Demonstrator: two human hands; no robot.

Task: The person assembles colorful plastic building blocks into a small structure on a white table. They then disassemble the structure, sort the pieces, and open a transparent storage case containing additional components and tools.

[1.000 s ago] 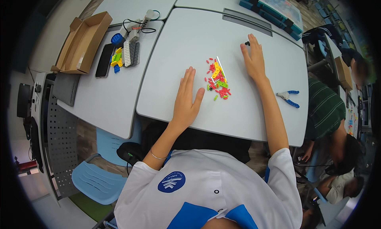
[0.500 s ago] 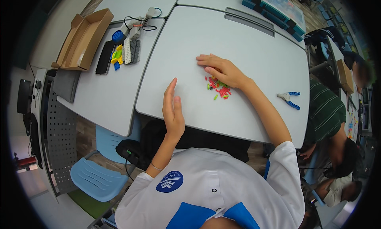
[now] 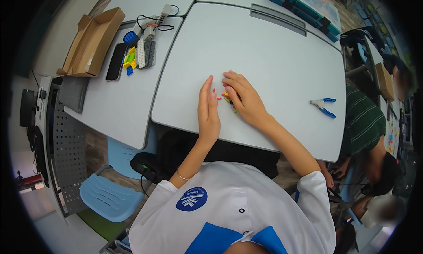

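Observation:
A small heap of plastic pegs (image 3: 227, 96), red, yellow, green and a few dark, lies on the white table (image 3: 264, 55) between my two hands. My left hand (image 3: 209, 106) stands on its edge just left of the heap, fingers straight and holding nothing. Over the heap's right side rests my right hand (image 3: 243, 97), palm down with its fingers stretched, touching the pegs and hiding many of them. A couple of red pegs sit apart from the heap, close to my left palm.
Blue-handled pliers (image 3: 324, 107) lie at the table's right. On the left table are a phone (image 3: 116, 62), building pieces (image 3: 130, 59), a power strip (image 3: 150, 31) and an open cardboard box (image 3: 94, 44). A teal case (image 3: 304, 11) stands far right; a person in green (image 3: 363, 117) sits right.
Both hands have come closer together. My right hand has swept the pegs leftward and gathered them, while my left hand has moved right toward them.

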